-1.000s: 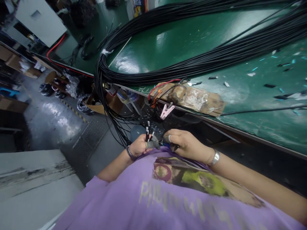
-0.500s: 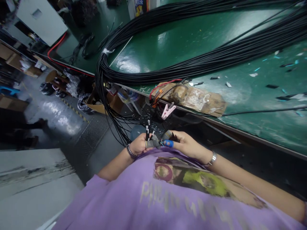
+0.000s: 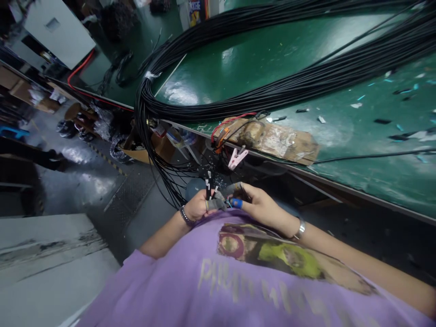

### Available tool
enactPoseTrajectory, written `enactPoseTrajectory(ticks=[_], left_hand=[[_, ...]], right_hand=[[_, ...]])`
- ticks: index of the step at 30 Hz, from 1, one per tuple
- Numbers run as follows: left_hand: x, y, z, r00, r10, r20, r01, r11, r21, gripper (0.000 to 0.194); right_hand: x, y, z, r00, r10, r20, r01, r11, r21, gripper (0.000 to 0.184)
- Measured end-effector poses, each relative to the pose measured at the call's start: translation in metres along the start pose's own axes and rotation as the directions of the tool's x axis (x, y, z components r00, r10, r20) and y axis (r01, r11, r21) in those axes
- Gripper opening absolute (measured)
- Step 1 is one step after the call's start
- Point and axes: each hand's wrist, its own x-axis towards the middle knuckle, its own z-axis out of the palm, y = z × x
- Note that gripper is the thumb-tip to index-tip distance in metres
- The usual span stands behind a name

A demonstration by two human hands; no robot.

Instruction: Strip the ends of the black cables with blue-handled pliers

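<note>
My left hand (image 3: pixel 198 206) is closed round a few black cable ends with white tips (image 3: pixel 207 184), held upright close to my chest. A grey finger cot covers one of its fingers. My right hand (image 3: pixel 259 205) is closed beside it, pinching a small tool with a blue tip (image 3: pixel 236 203) against the cable ends. The cables run up from my hands to a thick bundle of black cables (image 3: pixel 238 97) that hangs over the edge of the green workbench (image 3: pixel 272 54).
A taped brown cardboard pad (image 3: pixel 275 136) with red and black wires and a pink clip (image 3: pixel 237 158) sits at the bench edge. Small offcuts litter the bench at right. Boxes and cable coils lie on the floor at left.
My right hand has turned and shifted slightly left, so the blue-tipped tool now shows against the cable ends. My left hand has stayed in place.
</note>
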Motion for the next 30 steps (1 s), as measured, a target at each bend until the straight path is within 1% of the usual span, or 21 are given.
enactPoseTrajectory(ticks=[2,3,5,8,10,12,13,14,15,17,18,19,20,21,22,23,24,25,26,28,30], left_hand=[[0.000,0.001,0.000,1.000,-0.007,-0.005,0.007,1.000,0.000,0.053],[0.000,0.001,0.000,1.000,-0.007,-0.007,0.007,1.000,-0.001,0.053],[0.000,0.001,0.000,1.000,0.006,-0.005,-0.006,1.000,-0.004,0.054],[0.000,0.000,-0.001,0.999,0.037,0.011,-0.037,0.999,0.004,0.053],[0.000,0.000,0.000,0.999,0.041,0.015,-0.042,0.999,0.018,0.052],[-0.001,0.000,0.000,0.999,0.033,0.007,-0.033,0.998,0.047,0.052],[-0.001,0.001,0.000,1.000,0.028,0.001,-0.028,0.997,0.069,0.052],[-0.002,0.001,0.000,1.000,0.023,-0.002,-0.022,0.995,0.098,0.051],[-0.002,0.002,0.000,1.000,0.016,0.004,-0.016,0.991,0.134,0.050],[-0.003,0.005,-0.001,0.999,-0.001,0.039,-0.007,0.978,0.208,0.050],[-0.003,0.007,-0.001,0.998,-0.007,0.061,-0.008,0.970,0.244,0.050],[-0.003,0.009,-0.001,0.997,-0.011,0.080,-0.012,0.961,0.275,0.049],[-0.003,0.011,-0.001,0.995,-0.009,0.094,-0.019,0.954,0.300,0.049],[-0.003,0.012,0.000,0.995,-0.003,0.102,-0.029,0.949,0.315,0.048],[-0.003,0.013,0.000,0.994,0.005,0.105,-0.038,0.947,0.320,0.048],[-0.003,0.014,0.001,0.994,0.012,0.105,-0.045,0.948,0.316,0.048],[-0.003,0.013,0.001,0.995,0.023,0.102,-0.053,0.950,0.307,0.048],[-0.003,0.012,0.001,0.995,0.038,0.096,-0.065,0.953,0.296,0.049],[-0.003,0.011,0.001,0.995,0.060,0.085,-0.082,0.956,0.283,0.049],[-0.003,0.006,-0.002,0.992,0.114,0.053,-0.124,0.960,0.250,0.050],[-0.004,0.002,-0.005,0.987,0.159,0.014,-0.159,0.966,0.202,0.050]], right_hand=[[-0.001,0.001,-0.001,0.993,-0.116,0.033,0.119,0.984,-0.131,0.007],[-0.002,0.002,-0.002,0.984,-0.170,0.050,0.176,0.966,-0.190,0.007],[-0.004,0.003,-0.003,0.963,-0.257,0.085,0.271,0.916,-0.295,0.015],[-0.006,0.002,-0.005,0.929,-0.341,0.146,0.370,0.822,-0.432,0.023],[-0.007,-0.002,-0.008,0.910,-0.366,0.194,0.411,0.742,-0.529,0.022],[-0.008,-0.006,-0.011,0.901,-0.355,0.251,0.432,0.674,-0.600,0.018],[-0.008,-0.008,-0.013,0.902,-0.336,0.272,0.432,0.662,-0.613,0.016],[-0.007,-0.010,-0.014,0.907,-0.310,0.285,0.421,0.675,-0.606,0.013],[-0.007,-0.012,-0.014,0.918,-0.279,0.283,0.395,0.716,-0.576,0.010],[-0.005,-0.012,-0.013,0.951,-0.175,0.254,0.273,0.861,-0.428,0.004],[-0.004,-0.011,-0.012,0.967,-0.091,0.237,0.165,0.935,-0.314,0.005],[-0.003,-0.009,-0.010,0.975,0.016,0.223,0.025,0.983,-0.181,0.010],[-0.002,-0.007,-0.007,0.966,0.136,0.220,-0.129,0.991,-0.045,0.015],[-0.001,-0.004,-0.004,0.940,0.254,0.230,-0.278,0.957,0.079,0.019],[0.000,-0.001,-0.001,0.902,0.353,0.249,-0.401,0.899,0.177,0.022],[0.002,0.002,0.001,0.865,0.423,0.271,-0.487,0.837,0.248,0.025],[0.002,0.004,0.003,0.838,0.464,0.286,-0.539,0.788,0.300,0.027],[0.003,0.005,0.004,0.827,0.483,0.288,-0.560,0.758,0.336,0.029],[0.003,0.005,0.005,0.830,0.492,0.264,-0.558,0.745,0.365,0.030],[0.003,0.003,0.003,0.855,0.496,0.150,-0.513,0.766,0.389,0.034],[0.000,-0.002,-0.001,0.893,0.449,0.038,-0.436,0.840,0.321,0.037]])
